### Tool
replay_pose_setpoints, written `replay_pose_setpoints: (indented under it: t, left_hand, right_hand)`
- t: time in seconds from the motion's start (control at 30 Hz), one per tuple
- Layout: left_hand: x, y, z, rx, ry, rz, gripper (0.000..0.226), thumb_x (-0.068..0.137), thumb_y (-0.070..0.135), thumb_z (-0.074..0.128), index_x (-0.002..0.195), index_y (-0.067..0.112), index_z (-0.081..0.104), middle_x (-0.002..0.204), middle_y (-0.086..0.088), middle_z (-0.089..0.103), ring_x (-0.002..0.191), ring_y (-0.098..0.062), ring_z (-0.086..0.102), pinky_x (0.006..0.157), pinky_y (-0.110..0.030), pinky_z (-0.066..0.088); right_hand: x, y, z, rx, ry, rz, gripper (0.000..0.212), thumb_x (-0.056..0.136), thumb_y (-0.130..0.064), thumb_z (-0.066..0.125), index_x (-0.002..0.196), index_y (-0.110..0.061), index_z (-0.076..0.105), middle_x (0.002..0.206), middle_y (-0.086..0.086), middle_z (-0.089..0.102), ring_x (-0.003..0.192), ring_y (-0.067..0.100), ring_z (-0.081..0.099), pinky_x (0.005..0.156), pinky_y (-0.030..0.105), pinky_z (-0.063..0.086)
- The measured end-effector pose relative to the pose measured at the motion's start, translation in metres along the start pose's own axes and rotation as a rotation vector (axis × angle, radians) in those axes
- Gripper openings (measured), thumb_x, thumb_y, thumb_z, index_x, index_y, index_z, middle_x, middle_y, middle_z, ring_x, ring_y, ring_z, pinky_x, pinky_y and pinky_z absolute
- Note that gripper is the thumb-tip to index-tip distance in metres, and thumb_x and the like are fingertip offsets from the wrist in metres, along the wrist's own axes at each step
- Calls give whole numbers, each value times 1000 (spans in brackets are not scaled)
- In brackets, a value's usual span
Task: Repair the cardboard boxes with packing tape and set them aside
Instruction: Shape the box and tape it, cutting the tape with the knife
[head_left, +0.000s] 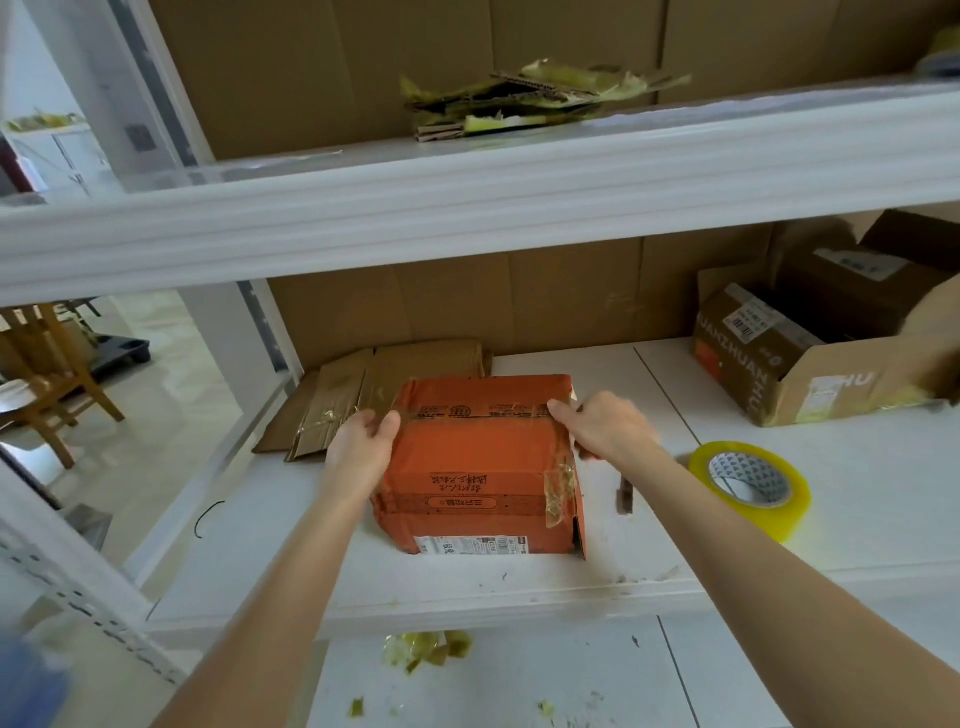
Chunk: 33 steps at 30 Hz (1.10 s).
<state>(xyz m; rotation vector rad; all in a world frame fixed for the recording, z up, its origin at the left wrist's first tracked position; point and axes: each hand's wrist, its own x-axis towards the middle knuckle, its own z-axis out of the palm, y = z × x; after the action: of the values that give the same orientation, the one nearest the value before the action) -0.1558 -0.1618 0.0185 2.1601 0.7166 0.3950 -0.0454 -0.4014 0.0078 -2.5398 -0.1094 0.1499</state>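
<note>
An orange cardboard box (478, 462) stands on the white shelf (519, 587), with a clear tape strip across its top and a white label on its near side. My left hand (363, 447) holds its left edge, thumb on top and fingers down the side. My right hand (605, 423) grips its right edge, fingers curled over the taped far corner. A roll of yellowish packing tape (750, 486) lies flat on the shelf to the right of the box, apart from both hands.
Flattened brown cardboard (363, 395) lies behind the box at the left. An open brown box (821, 348) holding smaller boxes stands at the back right. Torn tape and cardboard scraps (519, 101) sit on the upper shelf, more scraps (426, 647) on the floor. A small dark object (625, 493) lies by the orange box.
</note>
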Motion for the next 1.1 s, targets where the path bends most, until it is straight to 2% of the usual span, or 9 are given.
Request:
replay_pose_setpoints:
  t: [0.07,0.17,0.27,0.4,0.53,0.6,0.7,0.83,1.1]
  left_hand:
    - [-32,-6,7,-126,246,46,54,96,36,52,142,13,38,141,-10,45,116,-22,52,99,-37,40]
    - [-84,-5,28,-265,408,70,61,92,26,59,145,14,31,140,-9,33,104,-11,48,87,-17,39]
    - [-117,2,56,-415,243,-34,64,91,19,61,146,17,29,139,-7,30,105,-10,49,76,-6,44]
    - [-145,22,80,-483,50,-53,65,94,21,57,149,17,24,150,-7,33,129,-19,43,110,-40,36]
    - [-179,52,106,-413,76,157,74,95,22,56,153,20,10,157,10,4,124,25,21,91,5,27]
    - [-188,67,117,-400,63,255,74,94,20,57,152,18,12,155,13,1,117,34,13,84,11,23]
    - [-174,86,114,-328,43,359,71,93,20,58,152,19,17,158,9,9,140,7,13,103,-2,20]
    - [-131,110,102,-202,-43,366,64,93,26,59,149,22,27,151,2,36,137,-15,37,112,-38,33]
    - [-94,129,122,-251,-235,299,56,97,27,53,148,22,31,147,-2,42,128,-16,46,106,-41,40]
  right_hand:
    - [10,-3,-9,103,26,-32,70,81,-60,64,131,-15,48,125,6,58,108,27,61,88,40,51]
    - [22,-12,-10,304,-72,-151,105,75,-46,78,153,-21,13,155,9,28,135,31,40,103,44,40]
    - [25,-6,-3,449,-258,-159,99,76,-46,78,151,-21,19,141,8,47,113,23,57,83,34,54]
    - [20,15,-19,562,-264,-154,82,71,-35,84,136,-19,37,120,4,56,93,15,61,66,27,54]
    - [4,49,-44,722,-216,-142,72,66,-26,88,125,-20,47,114,2,62,94,14,65,65,27,54]
    - [-6,67,-51,788,-214,-108,69,67,-23,88,125,-18,52,114,3,64,96,19,67,73,35,58]
    - [-22,91,-51,942,-202,-22,61,71,-25,85,124,-12,57,105,4,68,87,19,70,72,34,59]
    - [-37,102,-43,1010,-130,78,45,75,-38,81,108,-12,66,81,0,68,67,13,65,59,31,59]
    - [-31,118,-55,841,99,128,50,76,-53,74,104,-13,63,95,8,69,87,24,68,70,41,61]
